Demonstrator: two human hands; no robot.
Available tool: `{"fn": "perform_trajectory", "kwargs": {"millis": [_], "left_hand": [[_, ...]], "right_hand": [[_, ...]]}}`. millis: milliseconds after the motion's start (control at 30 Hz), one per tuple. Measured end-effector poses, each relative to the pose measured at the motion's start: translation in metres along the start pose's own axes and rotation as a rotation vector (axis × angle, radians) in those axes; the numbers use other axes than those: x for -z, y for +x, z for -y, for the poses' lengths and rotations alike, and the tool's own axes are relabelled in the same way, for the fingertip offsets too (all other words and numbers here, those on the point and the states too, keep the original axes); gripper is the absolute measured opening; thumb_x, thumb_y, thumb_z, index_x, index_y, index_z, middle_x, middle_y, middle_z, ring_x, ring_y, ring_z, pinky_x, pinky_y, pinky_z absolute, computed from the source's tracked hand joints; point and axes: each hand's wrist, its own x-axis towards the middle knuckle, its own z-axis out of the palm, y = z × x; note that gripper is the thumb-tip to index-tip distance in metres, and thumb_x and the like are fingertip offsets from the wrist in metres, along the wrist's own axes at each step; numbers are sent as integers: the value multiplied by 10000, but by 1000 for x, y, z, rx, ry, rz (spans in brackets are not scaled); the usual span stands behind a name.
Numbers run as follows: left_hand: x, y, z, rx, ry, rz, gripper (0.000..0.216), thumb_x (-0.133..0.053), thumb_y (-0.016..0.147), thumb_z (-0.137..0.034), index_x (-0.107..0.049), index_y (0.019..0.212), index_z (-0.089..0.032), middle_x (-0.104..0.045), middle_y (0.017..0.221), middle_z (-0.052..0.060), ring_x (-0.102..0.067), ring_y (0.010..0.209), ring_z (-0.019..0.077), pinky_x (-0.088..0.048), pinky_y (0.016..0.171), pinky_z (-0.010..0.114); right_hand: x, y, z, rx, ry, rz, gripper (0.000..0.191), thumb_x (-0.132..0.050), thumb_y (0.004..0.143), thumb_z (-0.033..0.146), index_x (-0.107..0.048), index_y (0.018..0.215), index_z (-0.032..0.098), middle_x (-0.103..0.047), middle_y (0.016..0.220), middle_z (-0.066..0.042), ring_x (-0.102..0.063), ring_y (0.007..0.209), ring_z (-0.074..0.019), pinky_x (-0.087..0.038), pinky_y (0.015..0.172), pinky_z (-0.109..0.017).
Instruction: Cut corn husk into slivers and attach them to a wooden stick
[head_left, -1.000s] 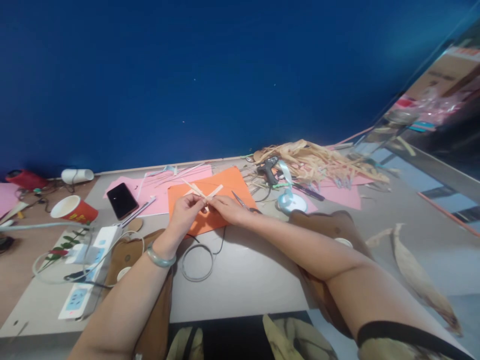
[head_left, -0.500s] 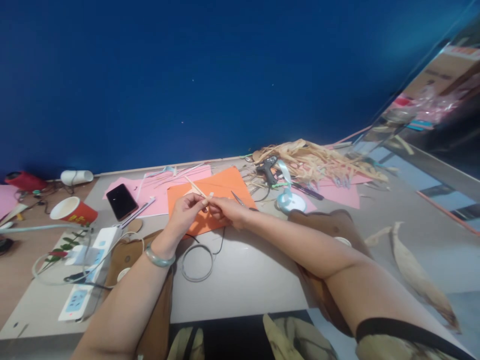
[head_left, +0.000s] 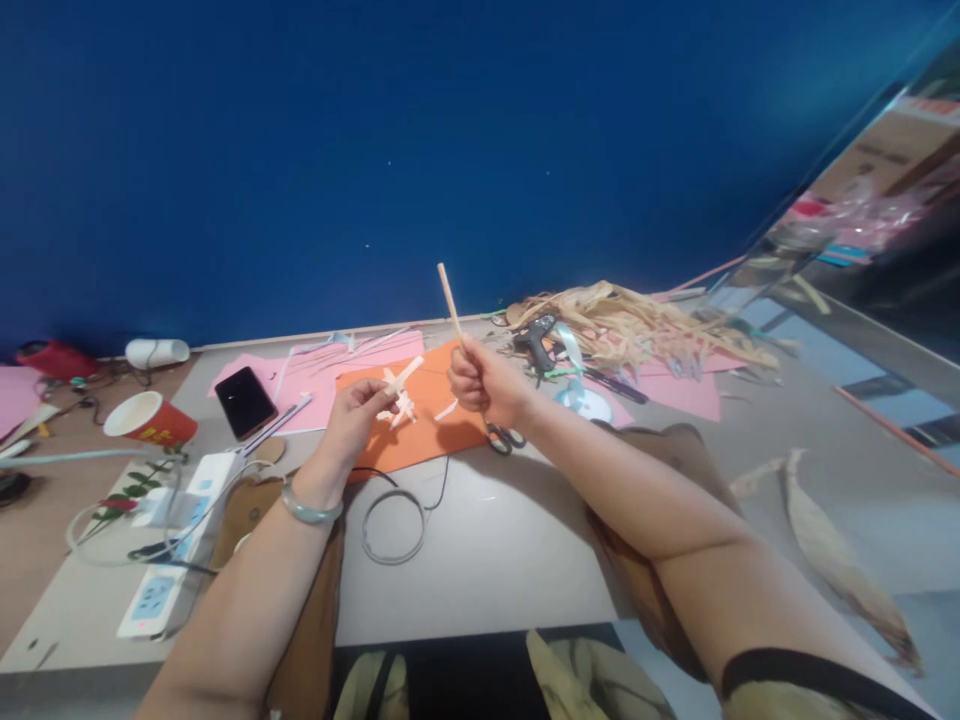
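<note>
My left hand point(head_left: 358, 408) pinches a small woven piece of pale strips point(head_left: 399, 393) just above the orange paper sheet point(head_left: 420, 415). My right hand point(head_left: 484, 383) is lifted off the table with its fingers closed round a thin pale strip point(head_left: 450, 296) that points up and to the left. The lower end of that strip trails down towards the woven piece. Scissors point(head_left: 504, 437) lie on the table just under my right wrist. A pale green bangle point(head_left: 308, 510) sits on my left wrist.
Pink paper point(head_left: 330, 380), a black phone point(head_left: 244, 401), a red paper cup point(head_left: 148, 420), a white power strip point(head_left: 176, 545), a wire ring point(head_left: 393, 525), a glue gun point(head_left: 538, 338), a ribbon roll point(head_left: 583, 402) and a heap of dried strips point(head_left: 637, 325) lie around. Brown bags flank my arms.
My right hand has risen from the orange sheet and pulled a long strip up and away. My left hand has lifted the woven piece slightly. The scissors now show below my right wrist.
</note>
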Motion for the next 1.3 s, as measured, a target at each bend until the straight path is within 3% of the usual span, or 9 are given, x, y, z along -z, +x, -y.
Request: {"fn": "perform_trajectory", "kwargs": {"millis": [133, 267, 400, 533, 667, 800, 1067, 1300], "left_hand": [[-6, -3, 3, -39, -2, 6, 176, -659, 735, -321, -631, 711, -149, -619, 627, 10, -569, 624, 120, -438, 670, 248], [-10, -4, 5, -47, 61, 13, 185, -652, 730, -325, -628, 690, -146, -614, 603, 8, -563, 596, 119, -432, 628, 243], [-12, -5, 5, -30, 114, -11, 186, -648, 722, -322, -614, 675, -145, -614, 593, 10, -571, 592, 127, -437, 617, 250], [-13, -6, 7, -20, 122, -21, 177, -648, 717, -320, -608, 684, -151, -610, 591, 3, -574, 588, 126, -442, 608, 248], [-14, -6, 10, -25, 135, -11, 185, -643, 727, -330, -609, 685, -152, -605, 603, 2, -571, 589, 122, -450, 615, 250], [-13, -6, 10, -54, 141, 21, 209, -639, 740, -346, -601, 664, -155, -604, 616, 4, -571, 608, 123, -451, 651, 256], [-11, -6, -2, -64, 150, 40, 211, -656, 726, -347, -597, 674, -151, -605, 616, 12, -557, 611, 129, -431, 635, 254], [-7, -4, -4, -59, 172, 34, 204, -646, 730, -350, -605, 669, -160, -601, 603, 11, -537, 577, 124, -410, 573, 241]], "right_hand": [[1, 11, -24, -45, -282, -185, 312, -394, 848, 399, -390, 620, 186, -266, 467, 78, -148, 388, -59, -92, 384, -196], [-9, 13, -45, 70, -576, -139, 166, -482, 778, 306, -546, 724, 164, -454, 592, 33, -383, 530, -84, -286, 501, -206], [-17, 7, -47, 181, -766, -76, 360, -404, 853, 457, -572, 728, 163, -559, 766, -9, -484, 723, -125, -359, 697, -250], [-15, 8, -50, 133, -838, -110, 476, -309, 879, 534, -529, 675, 164, -515, 685, 3, -459, 661, -124, -341, 649, -252], [-13, 9, -53, 70, -819, -127, 549, -292, 851, 630, -497, 645, 163, -462, 607, 22, -411, 579, -107, -311, 591, -248], [-16, 8, -50, 16, -747, -132, 556, -304, 853, 617, -444, 568, 161, -398, 518, 35, -347, 493, -83, -263, 520, -236], [-13, 7, -47, -145, -276, 65, 437, -375, 852, 524, -325, 573, 191, -233, 468, 74, -120, 388, -58, -72, 370, -213], [-11, 5, -40, -174, -109, 116, 421, -364, 872, 495, -267, 588, 199, -207, 459, 82, -99, 384, -58, -59, 359, -188]]}}
